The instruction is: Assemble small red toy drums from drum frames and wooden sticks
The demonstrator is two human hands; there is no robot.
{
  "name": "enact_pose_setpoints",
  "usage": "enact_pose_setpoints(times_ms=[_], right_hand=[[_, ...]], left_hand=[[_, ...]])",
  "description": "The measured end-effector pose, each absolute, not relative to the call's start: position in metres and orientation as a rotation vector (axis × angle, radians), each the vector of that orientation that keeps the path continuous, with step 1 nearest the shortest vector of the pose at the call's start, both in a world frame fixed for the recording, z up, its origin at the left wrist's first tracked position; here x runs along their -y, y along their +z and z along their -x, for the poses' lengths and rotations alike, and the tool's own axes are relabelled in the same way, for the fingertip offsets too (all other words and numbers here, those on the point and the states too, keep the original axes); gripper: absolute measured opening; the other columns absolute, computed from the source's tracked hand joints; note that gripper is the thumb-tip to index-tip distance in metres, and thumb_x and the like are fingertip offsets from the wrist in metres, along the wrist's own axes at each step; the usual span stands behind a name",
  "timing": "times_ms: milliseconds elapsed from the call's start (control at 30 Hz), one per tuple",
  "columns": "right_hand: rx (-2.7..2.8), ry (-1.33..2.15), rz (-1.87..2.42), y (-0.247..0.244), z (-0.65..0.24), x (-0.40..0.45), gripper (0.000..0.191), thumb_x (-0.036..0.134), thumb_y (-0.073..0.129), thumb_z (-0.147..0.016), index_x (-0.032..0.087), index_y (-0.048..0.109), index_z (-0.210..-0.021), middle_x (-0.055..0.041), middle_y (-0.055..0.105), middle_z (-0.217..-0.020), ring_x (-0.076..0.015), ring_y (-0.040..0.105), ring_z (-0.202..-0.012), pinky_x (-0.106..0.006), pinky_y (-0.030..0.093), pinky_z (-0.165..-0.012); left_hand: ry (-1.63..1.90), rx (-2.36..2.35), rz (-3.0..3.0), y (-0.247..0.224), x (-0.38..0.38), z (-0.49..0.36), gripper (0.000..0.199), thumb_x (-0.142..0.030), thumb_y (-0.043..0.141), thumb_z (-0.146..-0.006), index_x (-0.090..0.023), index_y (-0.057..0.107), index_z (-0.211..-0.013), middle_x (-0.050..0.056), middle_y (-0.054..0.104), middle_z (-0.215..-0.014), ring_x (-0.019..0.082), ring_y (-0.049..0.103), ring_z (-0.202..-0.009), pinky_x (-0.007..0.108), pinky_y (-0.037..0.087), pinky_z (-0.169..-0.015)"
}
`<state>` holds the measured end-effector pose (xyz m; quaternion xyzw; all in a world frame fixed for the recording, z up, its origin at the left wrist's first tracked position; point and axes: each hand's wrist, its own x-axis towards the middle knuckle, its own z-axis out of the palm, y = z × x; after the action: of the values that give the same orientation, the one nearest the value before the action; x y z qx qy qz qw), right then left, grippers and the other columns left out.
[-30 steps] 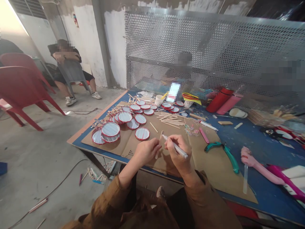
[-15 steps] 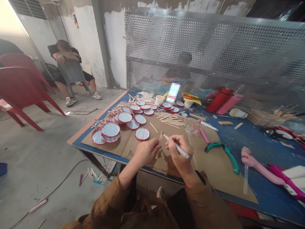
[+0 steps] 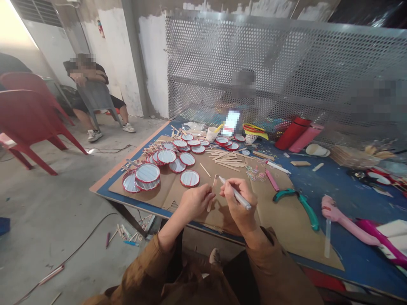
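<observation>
Pinched in the fingers of my left hand (image 3: 197, 200) is a thin wooden craft stick (image 3: 215, 181), held upright over the brown cardboard (image 3: 276, 220). My right hand (image 3: 240, 199) grips a white marker pen (image 3: 242, 200), its tip close to the top of the stick; I cannot tell whether they touch. Left of my hands lie several round discs with red rims and pale striped faces (image 3: 190, 178), some stacked. Beyond my hands is a pile of loose wooden sticks (image 3: 227, 160). A tangle of small coloured bands (image 3: 256, 173) lies to the right of it.
Teal-handled pliers (image 3: 299, 203) and a pink glue gun (image 3: 346, 220) lie on the right. At the back stand a lit phone (image 3: 231, 123), paper cups (image 3: 211, 134) and a red bottle (image 3: 292, 132). A perforated metal panel (image 3: 203, 55) borders the table. A person (image 3: 87, 80) sits at far left.
My right hand and the marker have shifted very slightly, the marker's tip staying near the stick's top. My left hand stays in place with the stick.
</observation>
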<state>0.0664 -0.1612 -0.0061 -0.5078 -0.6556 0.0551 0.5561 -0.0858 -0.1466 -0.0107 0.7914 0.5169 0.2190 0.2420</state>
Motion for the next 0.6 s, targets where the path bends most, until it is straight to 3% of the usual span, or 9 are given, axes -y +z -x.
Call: enact_pose_setpoints(times_ms=[600], right_hand=[[1.535, 0.142, 1.205, -0.0032, -0.0655, 0.1631, 0.013, 0.031, 0.051, -0.088, 0.02, 0.056, -0.083, -0.0005, 0.065, -0.067, -0.012, 0.062, -0.053, -0.023, 0.051, -0.054]], left_hand=[[0.595, -1.404, -2.138, -0.011, 0.1462, 0.0853, 0.021, -0.033, 0.04, -0.091, -0.021, 0.051, -0.077, -0.001, 0.059, -0.066, 0.013, 0.051, -0.062, 0.023, 0.027, -0.056]])
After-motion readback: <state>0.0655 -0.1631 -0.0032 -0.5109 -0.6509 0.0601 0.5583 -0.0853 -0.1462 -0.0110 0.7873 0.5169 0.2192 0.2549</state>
